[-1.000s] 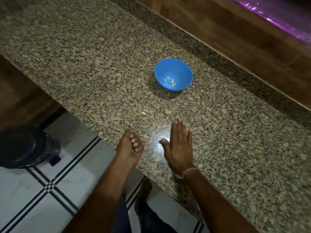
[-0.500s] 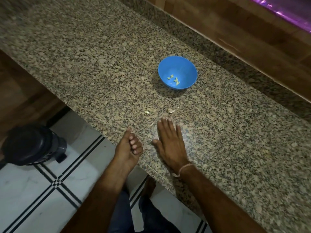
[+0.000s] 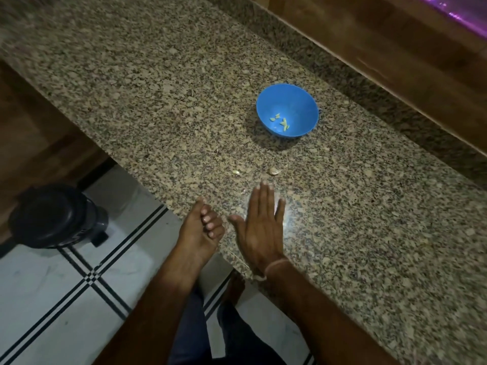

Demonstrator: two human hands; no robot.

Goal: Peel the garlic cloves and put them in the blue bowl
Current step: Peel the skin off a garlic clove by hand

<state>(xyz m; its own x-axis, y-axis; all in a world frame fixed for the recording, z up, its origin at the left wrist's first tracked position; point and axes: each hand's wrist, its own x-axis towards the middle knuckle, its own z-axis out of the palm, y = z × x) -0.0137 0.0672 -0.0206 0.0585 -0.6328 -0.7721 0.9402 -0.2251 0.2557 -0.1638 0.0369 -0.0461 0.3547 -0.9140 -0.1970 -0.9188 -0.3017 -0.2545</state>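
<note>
The right hand (image 3: pixel 263 227) is lying flat on the table (image 3: pixel 131 88), fingers straight and pressed together, thumb sticking out sideways, with a thread band (image 3: pixel 275 264) circling the wrist. The left hand (image 3: pixel 201 230) is hovering at the table's near edge with its fingers curling in toward the palm; whether it is enclosing anything I cannot tell. 1 garlic clove (image 3: pixel 273 170), apparently wearing its skin, is lying just beyond the right fingertips (image 3: pixel 264 189) without touching them, and a smaller pale scrap (image 3: pixel 236 172) is sitting near it to the left, too small to identify. Farther on, the blue bowl (image 3: pixel 287 101) is standing upright and holding a few peeled cloves (image 3: pixel 280 121). The clove is probably going to feel light and firm, its papery skin dry and slick, so it is likely to skid on the polished stone; pinching it across its sides between thumb and forefinger and starting the peel at the blunt root end is looking sensible. Nothing is lying between clove and bowl, though the speckled stone is camouflaging small pieces. A black bin (image 3: pixel 56 216) is standing on the tiled floor (image 3: pixel 39 299) below.
</note>
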